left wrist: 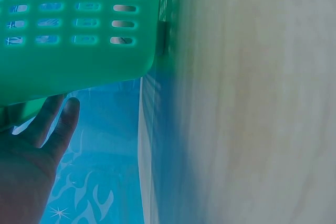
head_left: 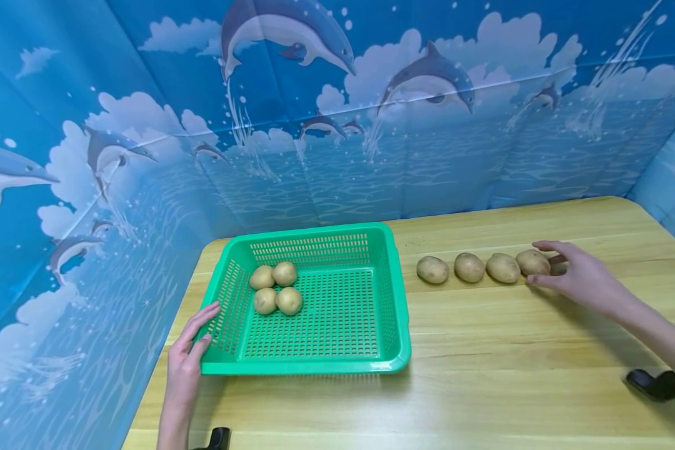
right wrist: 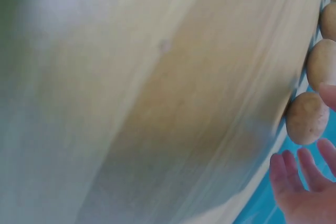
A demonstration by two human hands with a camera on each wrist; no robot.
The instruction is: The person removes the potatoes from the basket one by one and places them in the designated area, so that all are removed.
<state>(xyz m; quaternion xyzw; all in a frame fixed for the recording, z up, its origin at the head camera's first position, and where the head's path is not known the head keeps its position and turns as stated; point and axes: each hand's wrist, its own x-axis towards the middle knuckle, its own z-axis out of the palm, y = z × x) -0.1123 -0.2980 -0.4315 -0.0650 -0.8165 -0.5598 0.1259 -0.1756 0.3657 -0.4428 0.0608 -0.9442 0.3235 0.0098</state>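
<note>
My left hand grips the left rim of a green plastic basket, with fingertips and thumb over its edge. In the left wrist view, some fingers reach up to the rim from outside the slotted wall. Several potatoes sit grouped in the basket's left half. To the right, my right hand spreads its thumb and fingers around the rightmost potato of a row on the table. The right wrist view shows a gap between the fingers and that potato.
The other potatoes in the row, such as the leftmost one, lie between the basket and my right hand. Everything stands on a wood-grain table. A blue dolphin-print curtain hangs behind the table and along its left side.
</note>
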